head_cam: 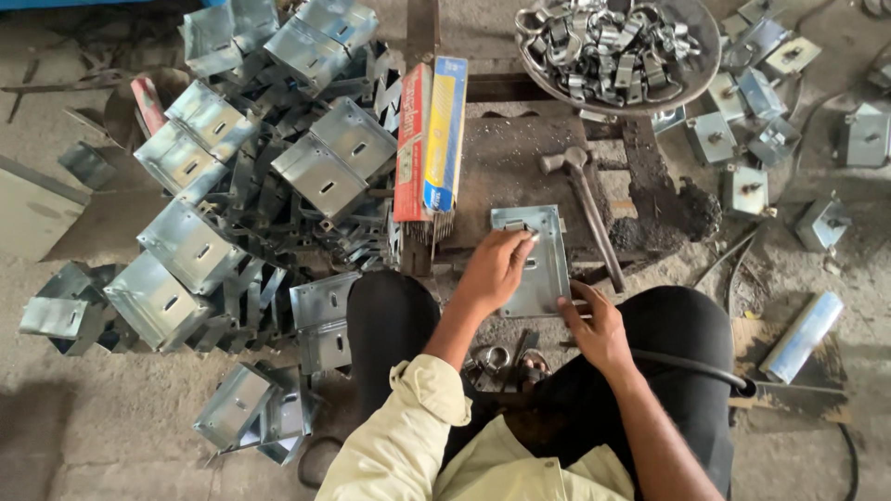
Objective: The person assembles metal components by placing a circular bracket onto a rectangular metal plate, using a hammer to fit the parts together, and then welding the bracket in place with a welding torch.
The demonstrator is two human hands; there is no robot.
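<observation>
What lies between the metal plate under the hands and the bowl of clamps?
In the head view, a hammer lies between the metal plate and the bowl, on the dark work block.

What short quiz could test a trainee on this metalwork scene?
1. True or false: the left hand rests on the flat grey metal plate.
2. What lies right of the plate: A a steel hammer, B a saw, C a drill?
3. What fills the round metal bowl at the top?

Key: 1 true. 2 A. 3 Small bent shiny metal clips.
</observation>
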